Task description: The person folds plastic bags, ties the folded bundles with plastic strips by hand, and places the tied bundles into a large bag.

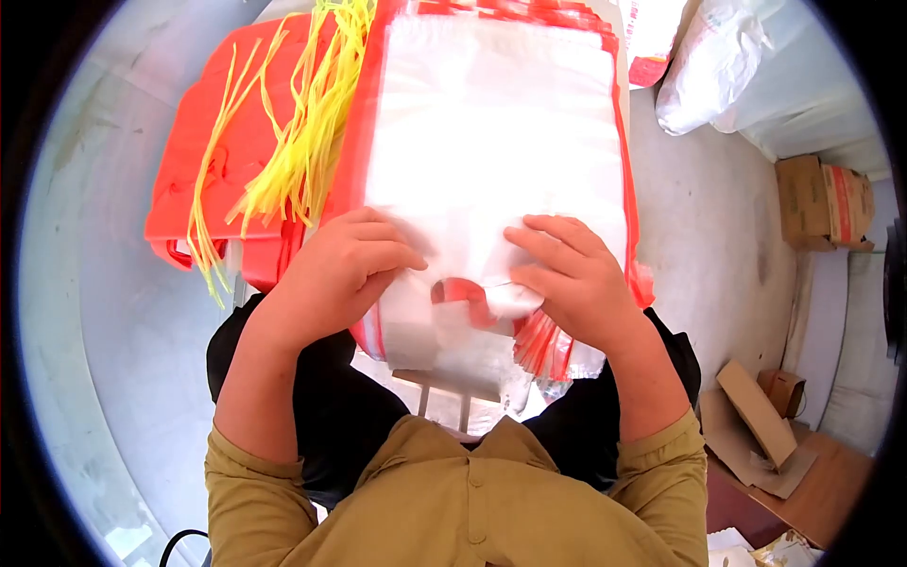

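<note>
Item: one stack of clear bags with red edges (pixel 496 123), lying in front of the seated person, its near end reaching toward the lap. Item: the left hand (pixel 350 265), hovering over or touching the stack's near left part, its fingers curling inward; whether they are pinching the film I cannot tell. Item: the right hand (pixel 581 279), working at the near right part, fingers bending and spreading a little, the tips at the plastic (a firm grip I cannot confirm). Between the hands, a red band (pixel 463 291) is curving, blurred. Below the right hand, a fan of red-striped plastic edges (pixel 546 348) is spreading. To the left, yellow strips (pixel 307 123) are draping over red material (pixel 203 142). Far right, a white sack (pixel 713 71) is lying on the floor.
</note>
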The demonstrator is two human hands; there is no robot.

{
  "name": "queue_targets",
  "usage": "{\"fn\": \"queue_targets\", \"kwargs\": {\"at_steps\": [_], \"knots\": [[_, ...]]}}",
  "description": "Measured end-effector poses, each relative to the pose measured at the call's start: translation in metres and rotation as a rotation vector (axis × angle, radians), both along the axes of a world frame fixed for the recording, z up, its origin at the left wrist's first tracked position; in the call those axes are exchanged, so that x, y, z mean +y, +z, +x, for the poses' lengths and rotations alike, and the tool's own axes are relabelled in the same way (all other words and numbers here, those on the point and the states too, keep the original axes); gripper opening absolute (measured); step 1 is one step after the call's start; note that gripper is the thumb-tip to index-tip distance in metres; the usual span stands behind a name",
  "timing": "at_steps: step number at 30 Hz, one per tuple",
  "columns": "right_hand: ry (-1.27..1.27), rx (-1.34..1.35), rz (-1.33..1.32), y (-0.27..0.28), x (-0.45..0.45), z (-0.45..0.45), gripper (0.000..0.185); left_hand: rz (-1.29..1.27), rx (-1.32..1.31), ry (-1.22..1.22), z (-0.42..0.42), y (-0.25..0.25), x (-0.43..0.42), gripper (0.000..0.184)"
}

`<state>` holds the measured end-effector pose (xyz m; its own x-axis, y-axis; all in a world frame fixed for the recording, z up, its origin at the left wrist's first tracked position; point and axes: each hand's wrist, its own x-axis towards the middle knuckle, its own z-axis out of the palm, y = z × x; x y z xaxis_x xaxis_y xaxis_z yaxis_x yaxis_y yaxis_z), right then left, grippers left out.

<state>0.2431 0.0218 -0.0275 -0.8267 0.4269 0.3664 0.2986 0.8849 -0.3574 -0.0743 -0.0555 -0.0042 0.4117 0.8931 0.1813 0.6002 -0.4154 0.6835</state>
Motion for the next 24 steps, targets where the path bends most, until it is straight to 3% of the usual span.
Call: {"fn": "queue_targets", "kwargs": {"at_steps": [1, 4, 8, 11, 14, 17, 24], "knots": [[0.004, 0.055, -0.056, -0.001, 0.001, 0.000, 0.024, 0.016, -0.001, -0.006, -0.002, 0.000, 0.001, 0.025], [-0.220, 0.277, -0.686, 0.007, -0.008, -0.004, 0.020, 0.061, 0.006, 0.023, -0.003, 0.002, 0.001, 0.029], [-0.259, 0.358, -0.888, 0.005, -0.003, -0.001, 0.026, 0.114, 0.068, 0.135, -0.004, 0.002, -0.003, 0.036], [-0.289, 0.333, -0.934, 0.013, -0.004, -0.003, 0.026, 0.037, -0.063, 0.267, 0.004, 0.008, -0.007, 0.041], [-0.306, 0.452, -1.044, 0.003, -0.004, -0.002, 0.028, -0.251, -0.231, 0.392, 0.003, 0.009, -0.007, 0.046], [-0.371, 0.535, -1.204, 0.004, -0.006, -0.001, 0.030, -0.343, -0.432, 0.391, 0.004, 0.002, -0.007, 0.048], [-0.345, 0.658, -1.227, 0.002, -0.003, 0.001, 0.030, -0.514, -0.930, 0.493, 0.019, 0.001, -0.001, 0.051]]}}
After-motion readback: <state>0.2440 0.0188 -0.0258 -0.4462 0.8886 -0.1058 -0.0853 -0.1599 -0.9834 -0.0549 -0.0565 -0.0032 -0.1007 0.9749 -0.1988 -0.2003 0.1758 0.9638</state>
